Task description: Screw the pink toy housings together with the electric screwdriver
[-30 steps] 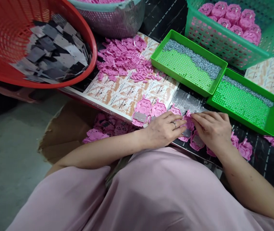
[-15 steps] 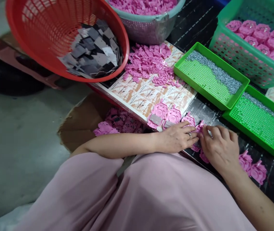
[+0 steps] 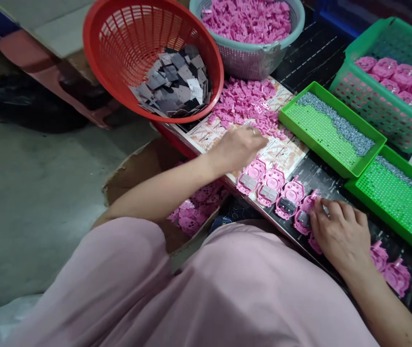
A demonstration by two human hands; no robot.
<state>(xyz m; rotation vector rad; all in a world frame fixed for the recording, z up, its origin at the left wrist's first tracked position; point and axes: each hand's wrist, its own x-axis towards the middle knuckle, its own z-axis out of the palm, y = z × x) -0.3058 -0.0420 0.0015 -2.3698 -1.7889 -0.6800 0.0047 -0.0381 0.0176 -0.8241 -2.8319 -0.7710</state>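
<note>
A pink shell (image 3: 303, 218), last in a row at the surface (image 3: 336, 185) edge, is pinned under the flat-fingered right hand (image 3: 341, 233), presumably for steadiness, while the loosely curled, empty-looking left hand (image 3: 238, 147) is stretched beside the small pink parts (image 3: 245, 101).

Left hand (image 3: 240, 144) at the loose pink parts pile (image 3: 247, 103) below the red basket (image 3: 126, 38), right hand (image 3: 339, 231) on a pink shell (image 3: 304, 217) at the desk's near edge, beside green trays (image 3: 331, 127).
</note>
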